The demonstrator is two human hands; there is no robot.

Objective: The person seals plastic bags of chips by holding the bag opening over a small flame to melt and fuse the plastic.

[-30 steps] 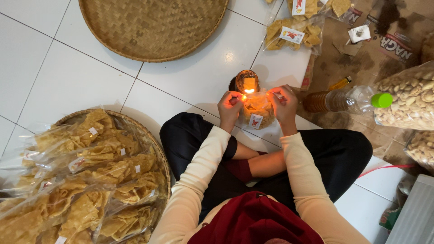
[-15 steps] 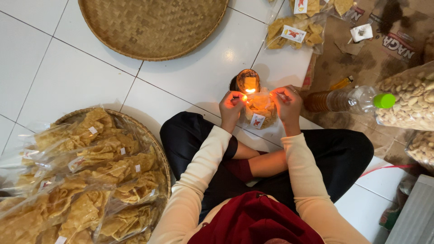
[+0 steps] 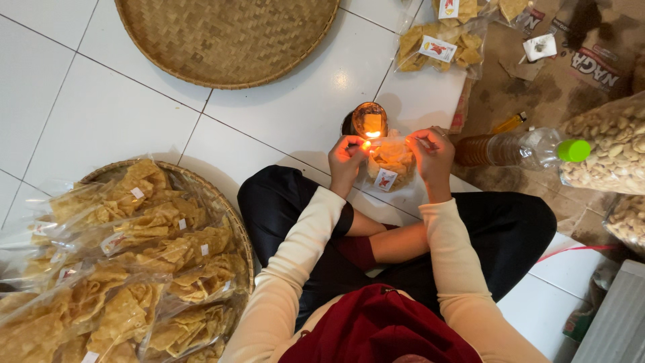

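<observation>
Chip packet [image 3: 391, 161] is pinched at its top edge between left hand [image 3: 347, 156] and right hand [image 3: 433, 151], seemingly stretched crosswise just beside the small flame [image 3: 371, 134].

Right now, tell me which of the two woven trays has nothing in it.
The round woven tray at the top: its weave is bare. The woven tray at lower left is piled with clear bags of yellow chips.
</observation>
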